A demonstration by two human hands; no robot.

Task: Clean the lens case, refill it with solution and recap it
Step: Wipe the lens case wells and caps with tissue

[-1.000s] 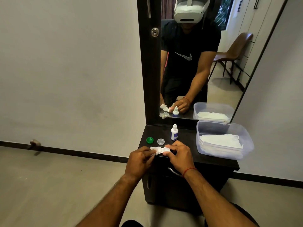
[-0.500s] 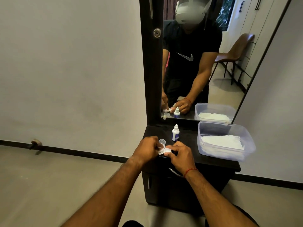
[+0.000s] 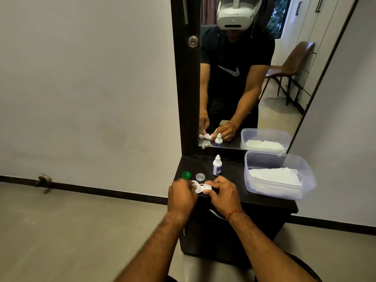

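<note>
Your two bare forearms reach in from the bottom edge toward a dark cabinet top (image 3: 234, 169). Your left hand (image 3: 182, 197) has its fingers curled down over the left well of the white lens case (image 3: 203, 188). The case is at the front edge of the cabinet top, between your hands. Your right hand (image 3: 222, 195) grasps the case's right end, thumb and fingers curled round it to steady it.

I judge the step in hand to be the cleaning: both caps are off, and the left hand is working at one well. From above, your knuckles hide what that hand pinches. The mirror (image 3: 234, 98) reflects a small white wad (image 3: 202, 136) at those fingertips, probably a tissue. Your right fingers partly cover the right well, and neither well's inside can be made out.

Just beyond the case lie a green cap (image 3: 186, 175) and a clear cap (image 3: 200, 176), side by side and apart from the case. Behind them the solution bottle (image 3: 216, 166) stands upright. To the right, a clear plastic tub (image 3: 249, 176) holds a stack of white tissues (image 3: 274, 176).

The next move calls for wiping the other well, then freeing one hand for the bottle — keep the case level while you fill it. Each cap then goes back on its own well.
</note>
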